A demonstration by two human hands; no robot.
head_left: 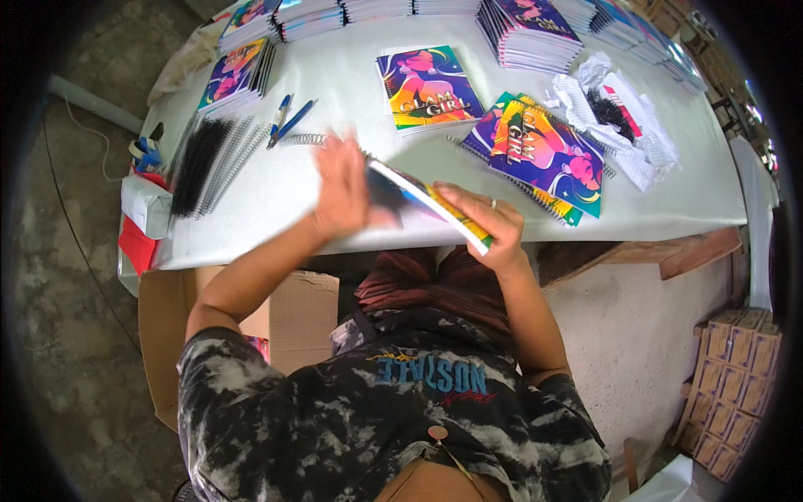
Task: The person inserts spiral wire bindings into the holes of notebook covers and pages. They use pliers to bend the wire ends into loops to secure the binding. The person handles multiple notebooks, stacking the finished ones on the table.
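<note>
My right hand (pixel 493 219) grips a notebook (pixel 442 211) by its near right end, thumb on top. The notebook is tilted on edge, showing its white page block and a strip of colourful cover. Beside its far left end, my left hand (pixel 341 188) is raised with fingers stretched out, smeared by motion. A wire spiral coil (pixel 303 140) sticks out to the left from behind the left hand; where it meets the notebook is hidden. Just beyond lies a colourful notebook cover stack (pixel 428 88). To the right, several spiral-bound notebooks (pixel 544 155) overlap.
Loose black and clear spiral coils (pixel 209 163) lie on the left, near blue pens (pixel 290 120) and a tape dispenser (pixel 145 155). Tall notebook stacks (pixel 531 38) line the far edge. Crumpled white wrapping (pixel 648 134) holds dark coils. A cardboard box (pixel 305 314) stands below the table.
</note>
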